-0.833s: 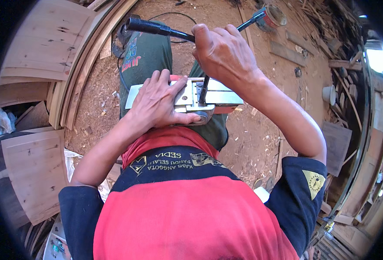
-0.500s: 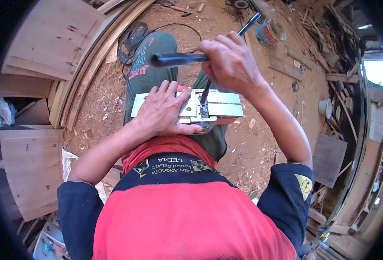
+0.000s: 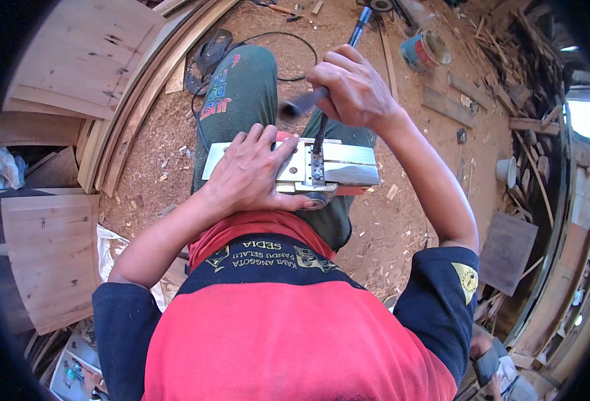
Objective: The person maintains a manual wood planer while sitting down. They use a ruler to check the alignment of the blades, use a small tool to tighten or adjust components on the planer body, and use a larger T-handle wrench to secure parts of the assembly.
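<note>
An electric planer (image 3: 349,174) lies across my thighs with its metal sole facing up and its cutter slot and bolts showing. Over the left part of the sole rests my left hand (image 3: 251,164), fingers curled round its far edge and thumb on the near side, gripping it. My right hand (image 3: 351,87), above the planer, is closed round the hub of a dark three-armed socket wrench (image 3: 301,103). One arm of the wrench reaches down to the cutter slot; one points left, and one with a blue glint points up and away. Whether its tip sits on a bolt, I cannot tell.
Wood shavings cover the dirt floor. Long planks (image 3: 134,113) and boards (image 3: 48,260) stand at the left. A black cable (image 3: 301,40) curls beyond my knee. A paint bucket (image 3: 423,52), a white pot (image 3: 506,171) and stacked scrap wood are at the right. Another person (image 3: 498,367) is at lower right.
The wrench has turned in my right hand: its left arm has swung nearer and looks shorter, and its far arm points more upward. My left hand stays on the planer.
</note>
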`<state>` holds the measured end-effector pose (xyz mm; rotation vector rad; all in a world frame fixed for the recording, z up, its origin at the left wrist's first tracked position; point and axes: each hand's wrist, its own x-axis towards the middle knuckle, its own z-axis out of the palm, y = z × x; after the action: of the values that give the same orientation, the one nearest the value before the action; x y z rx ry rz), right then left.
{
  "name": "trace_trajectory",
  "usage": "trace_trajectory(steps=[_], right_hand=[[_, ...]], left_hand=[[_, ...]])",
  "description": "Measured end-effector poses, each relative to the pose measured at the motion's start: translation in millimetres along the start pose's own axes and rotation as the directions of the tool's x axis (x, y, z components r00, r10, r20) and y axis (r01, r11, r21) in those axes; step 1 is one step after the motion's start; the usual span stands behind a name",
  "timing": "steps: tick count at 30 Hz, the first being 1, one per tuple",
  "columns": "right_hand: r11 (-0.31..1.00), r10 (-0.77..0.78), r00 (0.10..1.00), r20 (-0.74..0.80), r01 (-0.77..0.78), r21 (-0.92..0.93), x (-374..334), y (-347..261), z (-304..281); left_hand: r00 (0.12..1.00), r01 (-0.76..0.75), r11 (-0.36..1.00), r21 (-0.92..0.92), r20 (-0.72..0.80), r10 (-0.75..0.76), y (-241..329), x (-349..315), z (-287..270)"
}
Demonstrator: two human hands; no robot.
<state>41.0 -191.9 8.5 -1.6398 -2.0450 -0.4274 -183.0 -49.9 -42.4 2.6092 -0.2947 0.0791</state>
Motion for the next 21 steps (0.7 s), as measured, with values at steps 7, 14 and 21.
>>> trace_trajectory(steps=[7,14,21], right_hand=[[0.983,-0.009,0.998,-0.055,0.019,0.184,-12,14,8],[0.973,0.033,0.996,-0.078,-0.014,0.229,-24,26,11],[0.943,0.165,0.976,-0.141,-0.114,0.313,-33,26,27]], left_hand=[[1.000,-0.014,1.000,-0.002,-0.002,0.014,-1,0,0],[0.998,0.024,0.999,-0.043,0.056,-0.022,-1,1,-2],[0.998,0.009,0.999,-0.038,0.069,-0.006,0,2,-2]])
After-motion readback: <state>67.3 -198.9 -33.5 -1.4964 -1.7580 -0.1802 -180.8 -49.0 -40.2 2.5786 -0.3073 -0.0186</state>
